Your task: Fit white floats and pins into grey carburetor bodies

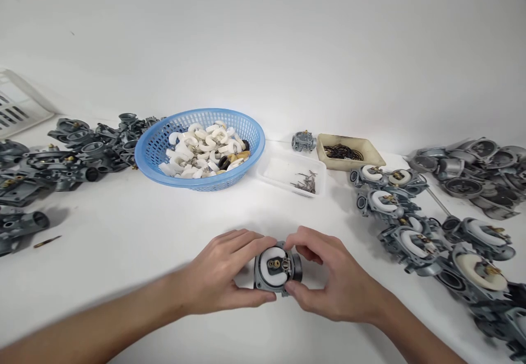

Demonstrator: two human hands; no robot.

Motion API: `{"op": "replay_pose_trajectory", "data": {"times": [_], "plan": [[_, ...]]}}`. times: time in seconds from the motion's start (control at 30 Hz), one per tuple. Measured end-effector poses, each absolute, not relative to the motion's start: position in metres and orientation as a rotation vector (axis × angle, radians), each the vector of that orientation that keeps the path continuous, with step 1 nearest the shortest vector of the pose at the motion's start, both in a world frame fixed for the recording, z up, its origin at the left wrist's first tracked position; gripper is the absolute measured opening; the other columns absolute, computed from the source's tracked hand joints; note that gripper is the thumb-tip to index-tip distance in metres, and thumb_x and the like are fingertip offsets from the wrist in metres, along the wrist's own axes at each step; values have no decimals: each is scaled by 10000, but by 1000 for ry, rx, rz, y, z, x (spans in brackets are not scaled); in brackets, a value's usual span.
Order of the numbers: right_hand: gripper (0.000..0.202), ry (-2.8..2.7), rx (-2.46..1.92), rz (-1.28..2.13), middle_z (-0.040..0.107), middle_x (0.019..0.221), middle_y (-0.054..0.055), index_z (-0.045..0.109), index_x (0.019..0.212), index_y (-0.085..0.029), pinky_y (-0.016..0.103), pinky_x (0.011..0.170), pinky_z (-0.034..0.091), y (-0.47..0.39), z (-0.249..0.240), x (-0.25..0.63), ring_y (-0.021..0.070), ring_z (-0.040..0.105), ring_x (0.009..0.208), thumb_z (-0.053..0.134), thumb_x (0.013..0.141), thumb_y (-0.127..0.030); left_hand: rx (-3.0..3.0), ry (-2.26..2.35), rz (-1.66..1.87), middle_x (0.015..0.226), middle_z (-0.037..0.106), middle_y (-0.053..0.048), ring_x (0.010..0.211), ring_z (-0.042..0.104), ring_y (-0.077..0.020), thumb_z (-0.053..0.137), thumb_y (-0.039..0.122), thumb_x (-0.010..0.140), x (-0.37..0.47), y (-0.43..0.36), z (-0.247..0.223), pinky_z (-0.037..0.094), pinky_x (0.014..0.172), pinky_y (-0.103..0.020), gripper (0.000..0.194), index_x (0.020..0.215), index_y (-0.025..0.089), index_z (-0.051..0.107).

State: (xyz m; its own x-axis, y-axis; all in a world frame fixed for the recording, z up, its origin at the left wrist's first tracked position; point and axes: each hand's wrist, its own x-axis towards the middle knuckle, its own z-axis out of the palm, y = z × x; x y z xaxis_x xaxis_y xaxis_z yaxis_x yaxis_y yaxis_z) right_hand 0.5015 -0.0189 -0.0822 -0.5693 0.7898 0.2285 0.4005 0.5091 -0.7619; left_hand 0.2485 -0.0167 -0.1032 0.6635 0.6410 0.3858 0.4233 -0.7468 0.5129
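A grey metal carburetor body (276, 268) rests on the white table in front of me, its open side facing up. Inside it lies a white C-shaped float (271, 277) around two brass pieces. My left hand (224, 273) grips the body from the left, fingers at the top edge and thumb at the lower edge. On the right side, my right hand (332, 279) holds the same body between thumb and index finger, near the float's hinge end.
A blue basket (158, 176) holds white floats. Behind are a clear tray (279, 169) with thin pins and a cream tray (351, 164) with black rings. Carburetor bodies (61, 161) lie left, others with floats (415, 246) right, beside grey bowls (464, 186).
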Motion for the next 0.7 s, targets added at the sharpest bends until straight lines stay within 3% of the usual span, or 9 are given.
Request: {"op": "replay_pose_trajectory", "data": {"times": [0.2, 0.7], "plan": [[427, -2155, -958, 939, 536, 887, -10, 647, 1166, -239, 255, 622, 431, -18, -80, 499, 128, 505, 703, 777, 762, -192, 2512, 853, 775, 1159, 736, -110, 1013, 726, -259, 704, 542, 905, 248, -17, -104, 591, 908, -377, 618, 1385, 219, 490], [393, -2110, -872, 895, 517, 832, -13, 653, 1135, -219, 265, 608, 424, -18, -84, 498, 135, 480, 690, 798, 770, -198, 2527, 823, 794, 1144, 735, -106, 992, 726, -256, 710, 526, 908, 248, -16, -101, 597, 854, -361, 588, 1364, 208, 521]]}}
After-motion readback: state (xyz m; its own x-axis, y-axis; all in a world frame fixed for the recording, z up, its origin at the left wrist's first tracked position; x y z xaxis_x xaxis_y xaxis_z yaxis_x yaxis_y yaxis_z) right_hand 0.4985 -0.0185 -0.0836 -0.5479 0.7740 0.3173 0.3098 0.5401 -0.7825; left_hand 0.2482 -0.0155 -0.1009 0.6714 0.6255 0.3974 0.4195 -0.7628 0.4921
